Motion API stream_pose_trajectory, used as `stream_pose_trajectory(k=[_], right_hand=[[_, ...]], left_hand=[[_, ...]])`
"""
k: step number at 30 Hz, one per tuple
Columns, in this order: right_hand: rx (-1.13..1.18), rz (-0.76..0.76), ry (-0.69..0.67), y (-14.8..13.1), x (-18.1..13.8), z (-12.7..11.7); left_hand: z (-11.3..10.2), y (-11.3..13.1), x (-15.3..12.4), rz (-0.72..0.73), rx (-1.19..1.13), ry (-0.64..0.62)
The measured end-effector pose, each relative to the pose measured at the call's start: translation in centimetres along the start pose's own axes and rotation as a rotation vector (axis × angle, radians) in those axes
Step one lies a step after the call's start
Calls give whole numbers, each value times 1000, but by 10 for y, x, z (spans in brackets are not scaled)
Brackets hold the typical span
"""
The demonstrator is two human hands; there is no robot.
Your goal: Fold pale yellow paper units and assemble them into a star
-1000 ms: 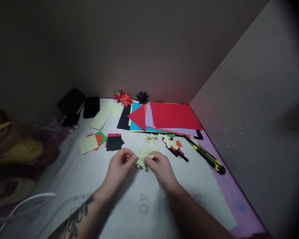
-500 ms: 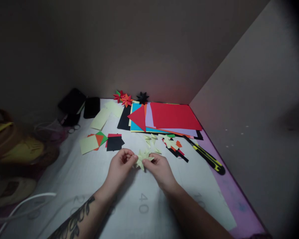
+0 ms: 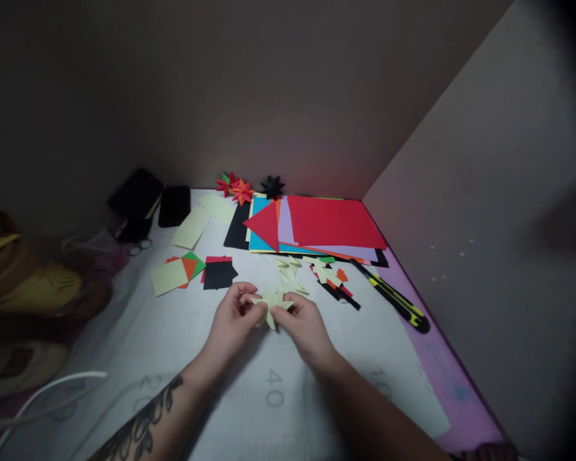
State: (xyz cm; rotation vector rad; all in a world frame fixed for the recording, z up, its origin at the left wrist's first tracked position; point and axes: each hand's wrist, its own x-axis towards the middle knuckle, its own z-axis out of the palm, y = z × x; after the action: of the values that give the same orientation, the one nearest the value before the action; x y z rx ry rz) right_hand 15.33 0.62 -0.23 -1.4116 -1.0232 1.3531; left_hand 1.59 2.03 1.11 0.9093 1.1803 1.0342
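Observation:
Both hands meet over the white cutting mat [image 3: 182, 358] and pinch a pale yellow folded paper star [image 3: 272, 301] between them. My left hand [image 3: 233, 320] grips the star's left side with curled fingers. My right hand [image 3: 303, 323] grips its right side with thumb and fingertips. Several pale yellow folded pieces [image 3: 290, 267] lie just beyond the star. The star's lower points poke out between the two hands.
A stack of coloured paper sheets [image 3: 326, 224] lies at the back, with three finished paper stars [image 3: 242, 189] behind it. A black and yellow utility knife [image 3: 393, 298] lies at the right. Small paper squares [image 3: 189, 272] and black cases [image 3: 146, 198] sit at the left. Walls close the corner.
My hands have drawn closer together around the star and shifted slightly left. The star has turned a little between my fingers.

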Motion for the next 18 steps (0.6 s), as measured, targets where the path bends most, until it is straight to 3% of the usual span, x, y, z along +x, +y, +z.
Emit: stream_pose_trajectory(k=[7, 18], right_hand=[[206, -17, 14, -1, -1, 6], [181, -54, 89, -1, 0, 8]], left_hand=[[0, -1, -1, 13, 26, -2], [-1, 0, -1, 19, 58, -2]])
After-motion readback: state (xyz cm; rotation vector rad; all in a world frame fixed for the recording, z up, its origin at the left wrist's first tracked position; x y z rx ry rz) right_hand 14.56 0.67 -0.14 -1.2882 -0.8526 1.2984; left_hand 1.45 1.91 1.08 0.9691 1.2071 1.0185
